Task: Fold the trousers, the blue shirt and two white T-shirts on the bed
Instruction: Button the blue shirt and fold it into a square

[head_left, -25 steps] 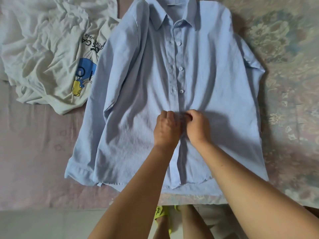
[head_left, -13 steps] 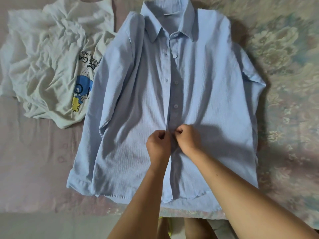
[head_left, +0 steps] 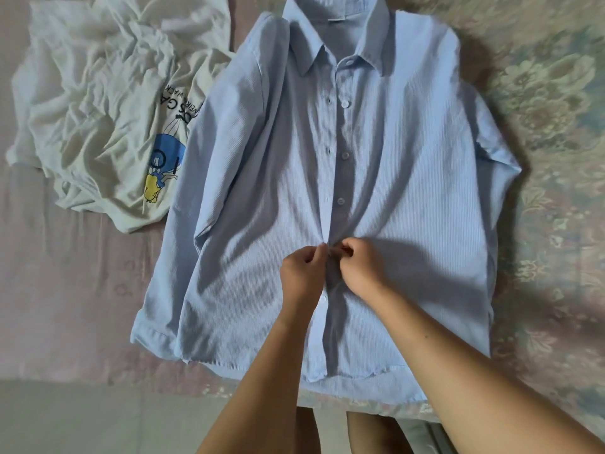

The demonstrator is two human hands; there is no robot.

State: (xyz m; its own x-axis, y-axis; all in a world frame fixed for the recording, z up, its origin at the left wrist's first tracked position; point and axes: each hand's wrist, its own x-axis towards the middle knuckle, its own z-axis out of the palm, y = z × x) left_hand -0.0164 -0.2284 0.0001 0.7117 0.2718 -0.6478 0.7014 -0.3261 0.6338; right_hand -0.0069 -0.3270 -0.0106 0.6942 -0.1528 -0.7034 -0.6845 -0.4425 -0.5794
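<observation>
Down at the near edge of the bed [head_left: 49, 290], both forearms reach in over the hem of the blue shirt [head_left: 409, 191], and the hands meet on its front strip, a little below the middle. Left hand [head_left: 302, 276] has its fingers curled, pinching the cloth edge on its side; right hand [head_left: 360, 270] is curled too, pinching the opposite edge, fingertips almost touching. Looks like a button is being done up right there. To do it cleanly, I'd say keep both edges taut and level, push the button fully through, then smooth the puckers fanning out from the pinch before any fold. Beyond the hands, more buttons [head_left: 343, 155] run up the strip toward the collar [head_left: 337, 37]. So the shirt lies face up, long axis running straight away from the person, hem near, collar far, one sleeve down the left side. Further off, left of the shirt, a white T-shirt [head_left: 98, 109] lies crumpled with a printed picture showing, its edge tucked under the shirt's sleeve.
</observation>
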